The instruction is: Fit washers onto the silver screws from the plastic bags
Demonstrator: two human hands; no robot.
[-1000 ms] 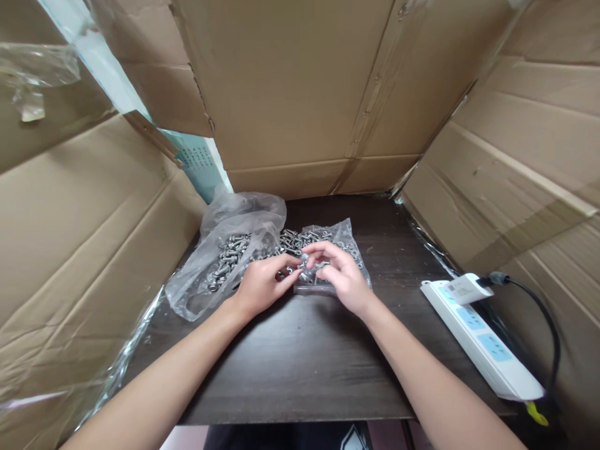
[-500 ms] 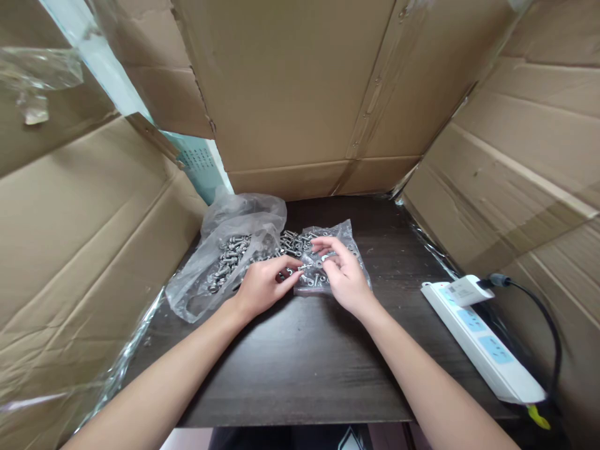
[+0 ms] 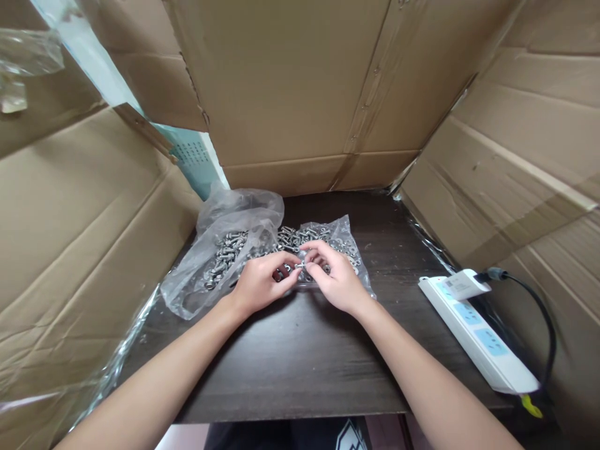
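One bolt sits just below the frame's centre, pinched between thumb and forefinger of the left hand. The right hand curls its thumb and fingers at the other end; whether they grip, I cannot tell. Beneath lies a flat bag with washers; left of centre, a loose bag holds fasteners.

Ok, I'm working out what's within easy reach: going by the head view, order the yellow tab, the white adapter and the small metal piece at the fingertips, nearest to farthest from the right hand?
From the right hand:
1. Small metal piece: at its fingertips.
2. White adapter: to the right, on the power strip.
3. Yellow tab: farther right, at the strip's near end.
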